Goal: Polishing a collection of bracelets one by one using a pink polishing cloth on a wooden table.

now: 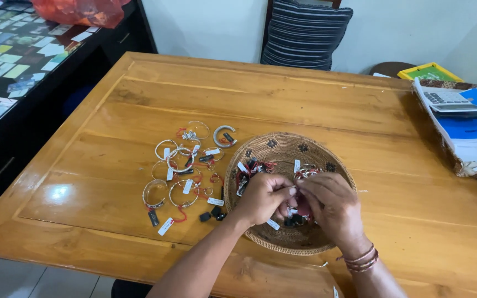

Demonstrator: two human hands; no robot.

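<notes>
Wooden table (305,105) bears woven tray (282,144); bracelets (180,165) perhaps silver.

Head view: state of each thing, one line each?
Left hand: pinching a small tagged piece over the tray.
Right hand: pinching the same piece.
Woven tray: flat on table, holds tagged jewellery.
Bangles: loose on table, tagged.
Calculator: lying on papers.
</notes>
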